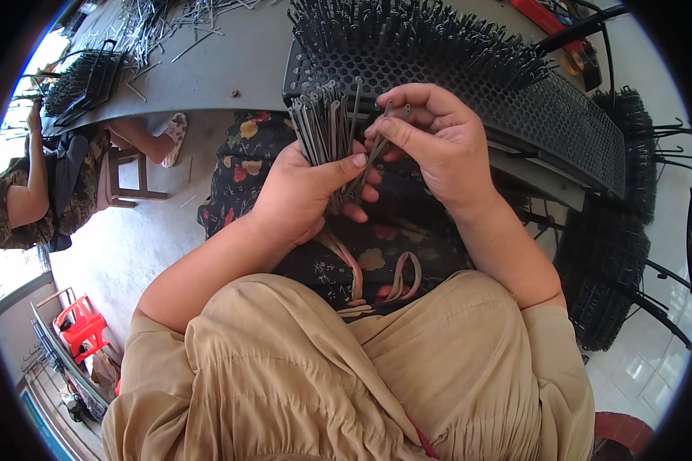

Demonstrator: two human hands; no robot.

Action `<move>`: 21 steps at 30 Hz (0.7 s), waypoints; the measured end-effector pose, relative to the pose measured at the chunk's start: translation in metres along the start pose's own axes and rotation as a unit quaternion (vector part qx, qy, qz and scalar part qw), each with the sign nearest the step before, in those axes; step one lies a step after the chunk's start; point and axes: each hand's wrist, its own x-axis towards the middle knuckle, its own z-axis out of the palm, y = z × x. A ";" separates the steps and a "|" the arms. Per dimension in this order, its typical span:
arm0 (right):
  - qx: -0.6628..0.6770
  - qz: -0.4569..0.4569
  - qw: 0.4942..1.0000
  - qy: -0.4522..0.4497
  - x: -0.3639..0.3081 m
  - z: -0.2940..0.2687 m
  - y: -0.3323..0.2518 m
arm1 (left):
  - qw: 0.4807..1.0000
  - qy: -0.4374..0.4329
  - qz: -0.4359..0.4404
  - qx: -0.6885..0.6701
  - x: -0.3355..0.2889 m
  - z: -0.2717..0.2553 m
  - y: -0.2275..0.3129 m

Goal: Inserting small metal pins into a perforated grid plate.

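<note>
Biggest thing in view is the grey tabletop [207, 77], with a black perforated rack [561, 115] sitting on its near edge, already bristling with upright metal pins. A second, smaller loaded rack [84, 81] sits at the far left end, next to another person [31, 184] working there, and loose pins [169, 23] are scattered across the far side.

Down to the hands. The left hand [304, 192] is clenched around a fat bundle of thin metal pins [323, 123], held just in front of the rack over the person's lap. The right hand [430, 142] has its fingers [396, 127] pinched on a single pin [377, 150] at the edge of that bundle.

What could go wrong: the bundle looks splayed at the top, so if the left grip loosens while one pin gets teased out, neighbours could probably drag along and drop onto the floral skirt [377, 253] or the floor. The pin ends also sit close to the fingertips, so a poke seems possible. And a bent pin likely wouldn't seat in the rack's holes cleanly.
</note>
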 end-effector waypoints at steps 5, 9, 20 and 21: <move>0.003 -0.066 0.997 0.041 0.001 -0.001 -0.005 | 1.000 0.018 -0.008 -0.019 -0.001 0.004 0.001; -0.028 -0.116 0.990 0.071 0.007 -0.017 -0.021 | 0.999 0.018 -0.012 -0.023 0.000 -0.001 0.000; -0.183 -0.401 0.887 0.137 0.032 -0.077 -0.043 | 0.999 0.029 -0.030 0.032 0.003 -0.003 -0.002; -0.184 -0.401 0.887 0.137 0.032 -0.079 -0.042 | 0.999 0.028 -0.030 0.032 0.004 -0.002 -0.002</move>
